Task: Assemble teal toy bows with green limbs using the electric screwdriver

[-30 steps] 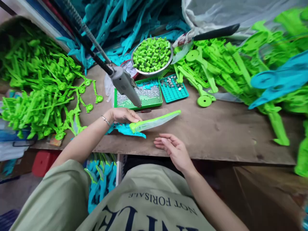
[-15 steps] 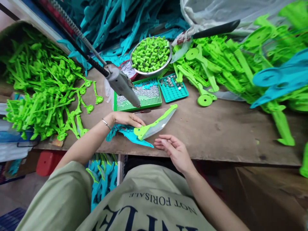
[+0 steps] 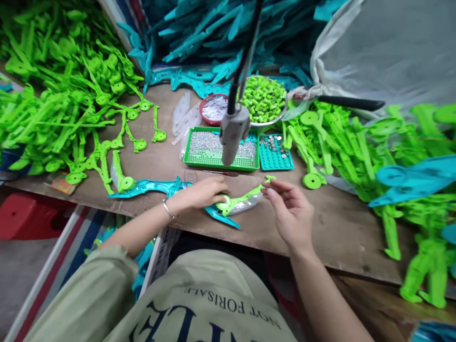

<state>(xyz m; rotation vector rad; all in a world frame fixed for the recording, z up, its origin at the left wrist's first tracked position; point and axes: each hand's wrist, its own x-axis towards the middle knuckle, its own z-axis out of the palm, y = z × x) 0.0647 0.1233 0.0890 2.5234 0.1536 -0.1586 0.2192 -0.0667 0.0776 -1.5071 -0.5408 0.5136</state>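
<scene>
My left hand (image 3: 208,191) is bent with its fingers closed over the round end of a green plastic arm piece (image 3: 245,196). This piece has a clear plastic blade along its lower edge and points to the right. Beneath it lies a long teal plastic piece (image 3: 146,188), partly covered by my left hand, its pointed end sticking out toward the table edge. My right hand (image 3: 294,211) is beside the arm's far tip, palm partly showing, fingers half bent and apart from the thumb. Whether its fingertips touch the tip is unclear. A thin dark-handled tool (image 3: 228,174) lies behind my left hand.
A grey powered driver (image 3: 235,135) hangs over a green tray (image 3: 223,165) of small metal parts. Beside it are a teal tray (image 3: 276,164), a red basket (image 3: 210,121) and a bowl of green caps (image 3: 263,99). Green piles (image 3: 53,114) lie left and right.
My view has shifted left. The green arm has turned flatter, and my right hand has come up to its tip. More of the teal piece shows left of my left hand.
</scene>
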